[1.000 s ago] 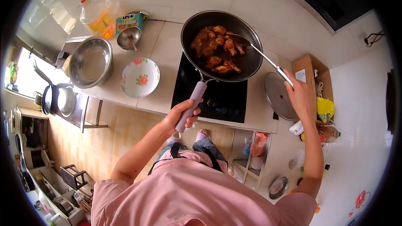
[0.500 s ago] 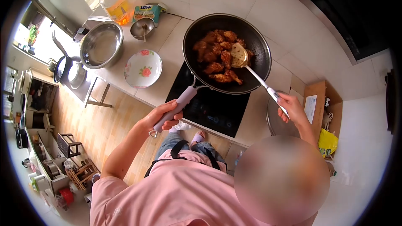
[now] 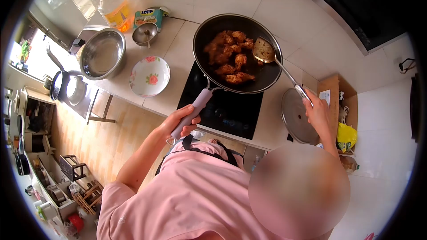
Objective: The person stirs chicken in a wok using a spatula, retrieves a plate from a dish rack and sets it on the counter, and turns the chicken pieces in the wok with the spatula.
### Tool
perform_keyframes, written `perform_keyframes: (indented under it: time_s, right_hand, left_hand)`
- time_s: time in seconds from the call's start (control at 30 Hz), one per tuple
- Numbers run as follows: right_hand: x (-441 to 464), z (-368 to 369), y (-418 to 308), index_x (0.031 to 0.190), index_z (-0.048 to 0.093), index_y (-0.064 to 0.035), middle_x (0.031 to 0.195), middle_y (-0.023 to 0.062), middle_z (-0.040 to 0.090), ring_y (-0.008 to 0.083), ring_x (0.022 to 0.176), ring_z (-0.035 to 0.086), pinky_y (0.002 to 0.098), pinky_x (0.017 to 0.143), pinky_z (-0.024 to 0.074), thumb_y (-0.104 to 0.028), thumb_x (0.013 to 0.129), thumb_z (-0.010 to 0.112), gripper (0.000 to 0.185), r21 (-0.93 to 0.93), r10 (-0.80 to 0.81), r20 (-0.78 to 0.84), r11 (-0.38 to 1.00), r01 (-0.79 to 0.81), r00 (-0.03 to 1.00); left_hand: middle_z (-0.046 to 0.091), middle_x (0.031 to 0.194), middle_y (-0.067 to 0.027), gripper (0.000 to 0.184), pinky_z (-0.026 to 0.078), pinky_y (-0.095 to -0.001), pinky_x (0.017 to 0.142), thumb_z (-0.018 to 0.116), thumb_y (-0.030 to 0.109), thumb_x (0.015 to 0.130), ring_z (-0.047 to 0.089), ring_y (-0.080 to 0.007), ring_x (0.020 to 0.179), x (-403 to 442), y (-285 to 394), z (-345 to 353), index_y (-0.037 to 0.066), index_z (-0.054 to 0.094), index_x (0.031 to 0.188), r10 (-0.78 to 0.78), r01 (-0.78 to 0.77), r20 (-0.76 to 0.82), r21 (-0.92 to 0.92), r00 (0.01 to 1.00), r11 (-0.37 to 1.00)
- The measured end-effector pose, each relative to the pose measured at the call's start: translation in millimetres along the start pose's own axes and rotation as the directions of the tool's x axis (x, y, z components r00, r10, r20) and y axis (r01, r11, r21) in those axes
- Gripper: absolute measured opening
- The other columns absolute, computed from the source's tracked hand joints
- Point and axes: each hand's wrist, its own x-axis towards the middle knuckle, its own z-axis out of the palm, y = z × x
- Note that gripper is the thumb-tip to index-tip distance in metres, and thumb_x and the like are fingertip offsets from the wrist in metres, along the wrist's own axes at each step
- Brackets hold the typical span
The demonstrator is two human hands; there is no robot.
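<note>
Round dark frying pan with a lavender handle (image 3: 195, 109) sits level-ish over the black glass cooktop (image 3: 235, 122), handle angled back toward the cook. Glossy reddish-brown meat chunks (image 3: 240, 60) are bunched left and centre, and a silvery metal spatula (image 3: 288, 74) leans out over the right rim, blade inside beside them.

You are in a kitchen, most likely a home one.
You stand at a tiled counter (image 3: 174, 46) with a built-in black cooktop (image 3: 231, 118), where browned food (image 3: 230, 50) fills part of a frying pan (image 3: 263, 76); beside you sit a rose-patterned plate (image 3: 150, 75), a steel basin (image 3: 103, 55) and a bottle of orange-yellow liquid (image 3: 116, 12).
</note>
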Motion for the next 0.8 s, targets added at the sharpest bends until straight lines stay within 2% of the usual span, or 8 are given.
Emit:
perform_keyframes:
  time_s: [0.1, 0.2, 0.3, 0.43, 0.53, 0.63, 0.73, 0.8]
  right_hand:
    - [-13, -8, -12, 0.119, 0.054, -0.006, 0.055, 0.0136, 0.053, 0.0251, 0.046, 0.055, 0.0358, 0.049, 0.0438, -0.015, 0.087, 0.053, 0.033, 0.056, -0.022, -0.03, 0.998, 0.024, 0.999]
    - [-16, 9, -4, 0.122, 0.054, -0.0104, 0.051, 0.0066, 0.048, 0.0145, 0.041, 0.046, 0.0302, 0.041, 0.0403, -0.013, 0.088, 0.051, 0.034, 0.024, -0.167, -0.05, 0.985, 0.168, 0.985]
    - [-10, 18, -20, 0.12, 0.054, -0.0092, 0.053, 0.0117, 0.049, 0.0192, 0.044, 0.049, 0.0328, 0.046, 0.0425, -0.014, 0.088, 0.052, 0.033, -0.127, -0.251, -0.029, 0.961, 0.245, 0.968]
    - [-13, 10, -15, 0.117, 0.057, -0.0081, 0.059, 0.0165, 0.054, 0.0259, 0.05, 0.055, 0.0365, 0.052, 0.044, -0.015, 0.087, 0.054, 0.031, -0.38, -0.274, -0.083, 0.898, 0.223, 0.958]
    - [-17, -9, -10, 0.116, 0.057, -0.0081, 0.064, 0.0193, 0.057, 0.0329, 0.055, 0.056, 0.0394, 0.054, 0.044, -0.014, 0.087, 0.054, 0.031, -0.219, -0.178, -0.033, 0.961, 0.167, 0.983]
    - [-14, -9, -23, 0.117, 0.055, -0.0081, 0.07, 0.0204, 0.06, 0.0388, 0.06, 0.057, 0.0448, 0.058, 0.0459, -0.017, 0.086, 0.055, 0.033, -0.203, -0.145, -0.076, 0.971, 0.127, 0.986]
    - [5, 17, -20, 0.118, 0.055, -0.0079, 0.067, 0.0188, 0.06, 0.0379, 0.058, 0.057, 0.0445, 0.056, 0.046, -0.016, 0.085, 0.056, 0.034, -0.217, -0.28, -0.145, 0.945, 0.245, 0.949]
    - [16, 29, -22, 0.117, 0.055, -0.0077, 0.065, 0.0181, 0.06, 0.0371, 0.058, 0.058, 0.0444, 0.056, 0.0459, -0.015, 0.084, 0.056, 0.034, -0.29, -0.331, -0.129, 0.914, 0.284, 0.935]
  left_hand:
    - [0.045, 0.074, -0.0048, 0.032, 0.036, -0.0167, 0.032, 0.048, 0.036, 0.092, 0.042, -0.006, 0.044, 0, 0, -1, 0.01, 0.038, 0.109, -0.01, 0.011, 0.018, -0.078, 1.0, 0.997]
    - [0.045, 0.075, -0.0049, 0.033, 0.036, -0.0173, 0.033, 0.048, 0.036, 0.092, 0.042, -0.0067, 0.044, 1, 1, -1, 0.011, 0.037, 0.111, -0.013, 0.016, 0.03, -0.081, 0.999, 0.997]
    - [0.045, 0.075, -0.005, 0.033, 0.036, -0.0176, 0.034, 0.047, 0.036, 0.093, 0.042, -0.0071, 0.044, 0, 2, -2, 0.012, 0.037, 0.113, -0.027, 0.029, 0.017, -0.076, 0.999, 0.997]
    - [0.044, 0.076, -0.0048, 0.035, 0.035, -0.0178, 0.034, 0.047, 0.036, 0.093, 0.042, -0.0073, 0.044, 0, 3, 0, 0.012, 0.036, 0.115, -0.024, 0.026, 0.028, -0.064, 0.999, 0.998]
    - [0.044, 0.075, -0.0047, 0.035, 0.035, -0.0177, 0.034, 0.048, 0.035, 0.092, 0.041, -0.0072, 0.044, 0, 3, -1, 0.012, 0.035, 0.116, -0.026, 0.029, 0.041, -0.085, 0.999, 0.996]
    - [0.043, 0.075, -0.0047, 0.035, 0.035, -0.0176, 0.034, 0.049, 0.035, 0.092, 0.041, -0.0071, 0.044, 1, 2, -2, 0.012, 0.036, 0.115, -0.011, 0.014, 0.042, -0.077, 0.999, 0.997]
    - [0.043, 0.075, -0.0048, 0.035, 0.035, -0.0173, 0.035, 0.05, 0.035, 0.092, 0.041, -0.0071, 0.044, -1, 2, 1, 0.012, 0.036, 0.115, -0.009, 0.012, 0.027, -0.093, 1.0, 0.996]
    - [0.043, 0.075, -0.0049, 0.034, 0.036, -0.0173, 0.035, 0.05, 0.034, 0.092, 0.041, -0.0071, 0.044, -1, 2, 0, 0.012, 0.036, 0.114, -0.006, 0.009, 0.029, -0.092, 1.0, 0.996]
